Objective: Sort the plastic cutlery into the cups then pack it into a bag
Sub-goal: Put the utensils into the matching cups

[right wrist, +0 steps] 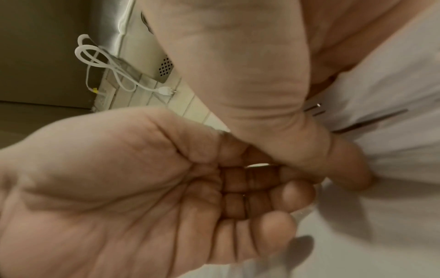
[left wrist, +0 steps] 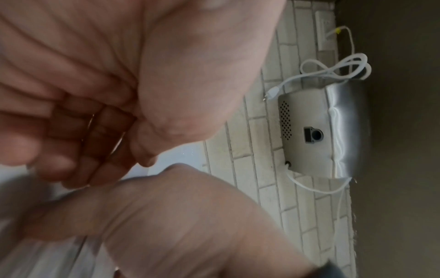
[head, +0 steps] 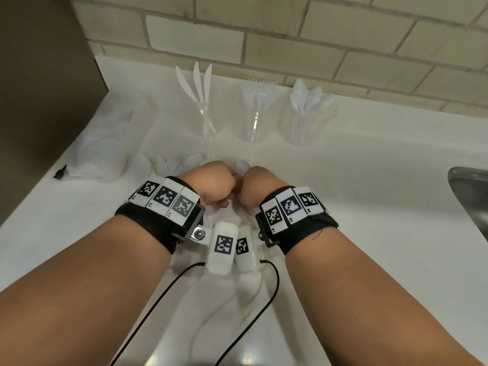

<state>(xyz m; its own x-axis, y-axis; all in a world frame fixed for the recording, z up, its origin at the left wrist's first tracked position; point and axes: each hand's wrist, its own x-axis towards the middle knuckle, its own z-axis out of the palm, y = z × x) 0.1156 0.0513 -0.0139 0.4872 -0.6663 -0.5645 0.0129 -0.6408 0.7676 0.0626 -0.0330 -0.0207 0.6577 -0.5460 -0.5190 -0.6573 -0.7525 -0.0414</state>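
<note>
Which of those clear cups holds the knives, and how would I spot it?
Look along the brick wall at the back of the white counter, where three clear cups stand in a row. The knife cup is the leftmost; flat blades poke out, unlike the fork cup and spoon cup.

A smooth white countertop (head: 369, 196) ran back to a far wall of pale cream brick-shaped tiles (head: 290, 27) with grey grout. A dark brown panel (head: 39, 75) rose at the left. The curved rim of a stainless steel sink (head: 468, 188) showed at the right edge. Soft, even light fell over the surface.
</note>
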